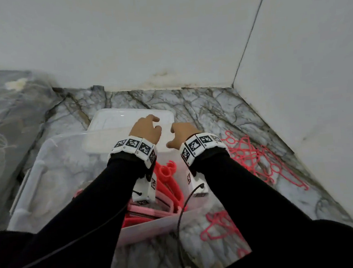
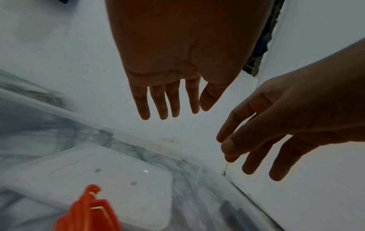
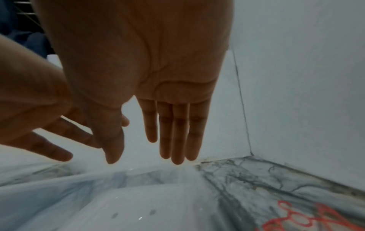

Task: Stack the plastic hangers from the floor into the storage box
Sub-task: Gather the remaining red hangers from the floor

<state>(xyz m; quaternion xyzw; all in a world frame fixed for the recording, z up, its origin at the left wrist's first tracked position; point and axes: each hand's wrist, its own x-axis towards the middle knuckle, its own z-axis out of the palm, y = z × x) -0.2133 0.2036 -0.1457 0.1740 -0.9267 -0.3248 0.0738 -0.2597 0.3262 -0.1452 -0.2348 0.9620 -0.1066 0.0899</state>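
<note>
A clear storage box (image 1: 37,176) stands on the marble floor with several pink and red hangers (image 1: 167,189) stacked inside; the left wrist view shows their tops (image 2: 88,209). More pink hangers (image 1: 251,157) lie tangled on the floor to the right of the box, and another bunch (image 1: 218,225) lies nearer me. Both hands hover side by side over the box's far end. My left hand (image 1: 149,127) (image 2: 168,96) has straight fingers and holds nothing. My right hand (image 1: 179,133) (image 3: 168,128) is also spread and empty.
The box's clear lid (image 1: 115,119) lies just beyond the box. White walls meet in a corner (image 1: 233,85) behind. Dark patterned bedding (image 1: 6,126) borders the left. A black cable (image 1: 180,224) hangs from my right wrist over the box.
</note>
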